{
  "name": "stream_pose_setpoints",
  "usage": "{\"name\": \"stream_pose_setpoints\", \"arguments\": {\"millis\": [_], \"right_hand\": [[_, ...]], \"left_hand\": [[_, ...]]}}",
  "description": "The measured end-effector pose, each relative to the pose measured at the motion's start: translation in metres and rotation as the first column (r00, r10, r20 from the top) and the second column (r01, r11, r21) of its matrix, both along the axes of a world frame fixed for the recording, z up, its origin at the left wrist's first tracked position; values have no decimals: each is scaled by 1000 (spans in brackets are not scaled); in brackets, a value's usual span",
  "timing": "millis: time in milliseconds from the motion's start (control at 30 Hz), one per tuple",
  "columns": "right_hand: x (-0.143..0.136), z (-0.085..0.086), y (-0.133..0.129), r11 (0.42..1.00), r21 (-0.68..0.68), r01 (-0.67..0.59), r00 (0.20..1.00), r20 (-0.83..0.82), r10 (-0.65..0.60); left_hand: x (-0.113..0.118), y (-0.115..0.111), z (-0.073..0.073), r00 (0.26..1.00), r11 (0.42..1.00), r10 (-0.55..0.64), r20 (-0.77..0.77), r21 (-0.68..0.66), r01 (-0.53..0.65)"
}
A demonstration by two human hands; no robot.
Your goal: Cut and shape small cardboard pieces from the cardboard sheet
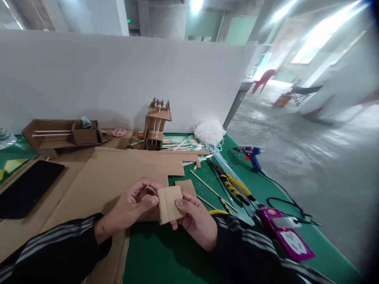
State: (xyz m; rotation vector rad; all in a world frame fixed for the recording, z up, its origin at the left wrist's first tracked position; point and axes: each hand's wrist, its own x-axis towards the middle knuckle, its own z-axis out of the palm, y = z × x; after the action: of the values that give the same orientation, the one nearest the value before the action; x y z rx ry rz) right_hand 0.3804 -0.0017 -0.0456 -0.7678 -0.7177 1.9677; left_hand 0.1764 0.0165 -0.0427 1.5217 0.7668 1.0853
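Note:
Between my two hands is a small square piece of cardboard [170, 205], held above the green table. My right hand [197, 217] pinches its right side, thumb on the near face and fingers behind. At its upper left edge, my left hand [133, 203] grips with thumb and forefinger. Just behind it lies another small cardboard piece [186, 186]. A large cut cardboard sheet [127, 167] spreads beneath and beyond my left hand. Thin wooden sticks [207, 185] lie to the right of my right hand.
Yellow-and-black pliers [232, 185], a blue glue gun [251, 156] and a purple power strip [286, 232] lie on the right. Cardboard models [155, 126] and a tangle of white strands [209, 132] stand along the white partition. A black tablet-like slab [31, 189] lies left.

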Motion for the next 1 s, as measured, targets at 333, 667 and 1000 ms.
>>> {"name": "stream_pose_setpoints", "arguments": {"millis": [333,667,1000], "right_hand": [[0,-2,1,997,56,47,991,124,-53],[2,1,-2,961,274,51,926,348,-148],[-1,2,-4,938,345,29,886,426,-184]], "left_hand": [[-5,4,0,989,994,30,-144,108,-15],[10,-20,13,624,831,311,-717,524,188],[12,-17,10,634,702,418,-650,674,228]]}}
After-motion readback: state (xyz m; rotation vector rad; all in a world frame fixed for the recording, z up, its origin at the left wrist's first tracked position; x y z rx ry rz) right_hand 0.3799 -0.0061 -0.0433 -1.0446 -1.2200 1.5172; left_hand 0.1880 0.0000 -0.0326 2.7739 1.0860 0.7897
